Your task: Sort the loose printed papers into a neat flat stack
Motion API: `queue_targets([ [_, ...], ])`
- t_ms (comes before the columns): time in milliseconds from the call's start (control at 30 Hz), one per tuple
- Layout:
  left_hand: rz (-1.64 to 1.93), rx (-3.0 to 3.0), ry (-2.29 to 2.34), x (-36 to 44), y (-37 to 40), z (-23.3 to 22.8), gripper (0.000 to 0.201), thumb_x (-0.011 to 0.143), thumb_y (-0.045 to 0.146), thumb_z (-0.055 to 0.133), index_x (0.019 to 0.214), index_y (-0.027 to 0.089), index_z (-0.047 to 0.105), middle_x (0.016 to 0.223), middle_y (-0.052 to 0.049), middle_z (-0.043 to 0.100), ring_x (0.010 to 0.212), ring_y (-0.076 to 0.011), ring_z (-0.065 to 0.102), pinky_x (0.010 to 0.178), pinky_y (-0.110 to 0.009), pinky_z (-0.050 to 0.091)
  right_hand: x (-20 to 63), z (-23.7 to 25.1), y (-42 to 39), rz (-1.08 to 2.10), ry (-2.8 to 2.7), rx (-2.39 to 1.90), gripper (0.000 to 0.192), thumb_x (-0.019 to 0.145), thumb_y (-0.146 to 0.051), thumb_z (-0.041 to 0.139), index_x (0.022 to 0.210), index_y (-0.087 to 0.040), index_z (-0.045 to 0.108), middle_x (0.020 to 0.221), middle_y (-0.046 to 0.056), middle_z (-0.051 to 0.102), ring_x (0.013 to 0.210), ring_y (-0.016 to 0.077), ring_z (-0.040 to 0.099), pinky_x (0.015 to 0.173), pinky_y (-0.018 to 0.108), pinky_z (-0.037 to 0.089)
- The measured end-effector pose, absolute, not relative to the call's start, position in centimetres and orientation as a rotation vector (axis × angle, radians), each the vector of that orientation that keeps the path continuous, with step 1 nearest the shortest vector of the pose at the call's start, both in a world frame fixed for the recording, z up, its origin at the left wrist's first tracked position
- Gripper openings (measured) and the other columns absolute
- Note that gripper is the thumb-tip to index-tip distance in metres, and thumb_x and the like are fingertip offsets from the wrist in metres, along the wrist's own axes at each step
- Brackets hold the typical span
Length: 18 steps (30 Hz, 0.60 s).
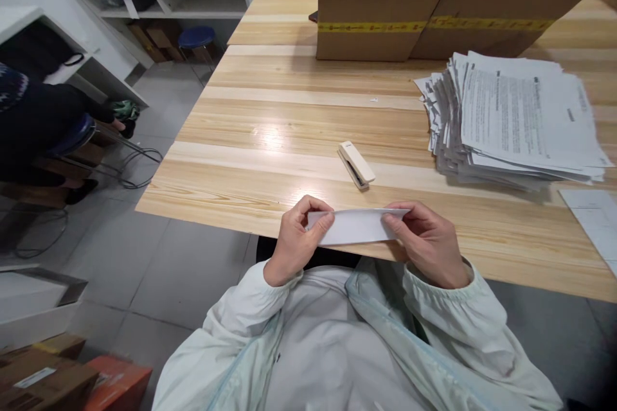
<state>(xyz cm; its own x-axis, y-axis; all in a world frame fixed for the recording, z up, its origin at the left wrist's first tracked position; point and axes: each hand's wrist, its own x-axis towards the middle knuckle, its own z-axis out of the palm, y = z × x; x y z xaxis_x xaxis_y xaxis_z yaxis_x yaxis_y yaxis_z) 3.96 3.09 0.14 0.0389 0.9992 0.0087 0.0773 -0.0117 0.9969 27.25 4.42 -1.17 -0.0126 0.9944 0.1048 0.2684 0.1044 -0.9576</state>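
A narrow white folded paper (359, 226) stretches between my two hands at the table's front edge. My left hand (303, 234) pinches its left end, thumb on the near face and fingers behind. At the opposite end my right hand (429, 241) grips the paper the same way, thumb on top. Just beyond the paper lies a cream stapler (357, 164), apart from both hands. To the right of it rises a thick, uneven stack of printed sheets (525, 115).
Cardboard boxes (376, 26) with yellow tape stand at the back of the wooden table (250, 160). Another white sheet (590, 221) lies at the right edge. Left of the table, a person in dark clothes (43, 122) sits on a stool. An orange box (118, 382) is at lower left.
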Motion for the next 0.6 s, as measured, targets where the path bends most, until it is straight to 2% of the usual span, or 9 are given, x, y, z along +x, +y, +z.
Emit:
queue_targets([
  [67,0.978,1.293,1.089,3.6,2.7,1.1,0.018,0.088,0.034,0.069,0.092,0.018,0.063,0.086,-0.003,0.065,0.081,-0.0144,0.06,0.072,-0.025,0.046,28.0,-0.4,4.7,0.997,-1.496,-1.328,0.012,0.088,-0.034,0.07,0.089,-0.023,0.072,0.08,0.001,0.072,0.067,0.0132,0.063,0.059,0.025,0.048],
  [200,0.806,1.351,0.994,3.2,1.8,2.7,0.031,0.09,0.027,0.065,0.118,0.021,0.055,0.098,-0.004,0.064,0.078,-0.0119,0.057,0.07,-0.024,0.045,28.3,2.1,5.6,1.074,-1.796,-1.265,0.016,0.09,-0.037,0.066,0.091,-0.022,0.073,0.08,0.001,0.072,0.068,0.0138,0.064,0.06,0.025,0.049],
  [333,0.668,1.343,0.939,3.9,1.3,2.8,0.016,0.09,0.028,0.063,0.102,0.017,0.066,0.074,0.001,0.055,0.063,-0.0093,0.043,0.058,-0.024,0.034,27.5,3.6,7.2,1.124,-2.009,-1.17,0.024,0.093,-0.042,0.061,0.09,-0.022,0.073,0.08,0.002,0.073,0.07,0.0144,0.064,0.062,0.026,0.049],
  [400,0.669,1.117,0.915,4.7,1.1,2.2,0.023,0.088,0.035,0.067,0.099,0.014,0.069,0.069,0.001,0.052,0.06,-0.0083,0.04,0.056,-0.024,0.029,27.4,3.3,8.7,0.968,-1.962,-1.271,0.027,0.094,-0.045,0.058,0.093,-0.021,0.072,0.078,0.002,0.071,0.065,0.014,0.062,0.059,0.027,0.047],
  [500,0.841,0.784,0.984,6.3,0.8,1.3,0.042,0.079,0.041,0.077,0.109,0.013,0.07,0.068,0.004,0.047,0.06,-0.0074,0.04,0.058,-0.023,0.029,27.9,2.1,11.8,0.747,-1.829,-1.421,0.027,0.094,-0.045,0.057,0.097,-0.021,0.07,0.071,0.002,0.067,0.06,0.0142,0.06,0.057,0.028,0.045],
  [600,0.915,0.707,1.034,7.4,0.8,0.8,0.052,0.074,0.04,0.081,0.117,0.012,0.069,0.065,0.005,0.044,0.062,-0.0079,0.04,0.061,-0.024,0.031,27.7,0.9,14.0,0.799,-1.843,-1.406,0.026,0.092,-0.041,0.06,0.106,-0.021,0.067,0.066,0.0,0.066,0.058,0.0146,0.06,0.057,0.028,0.045],
])
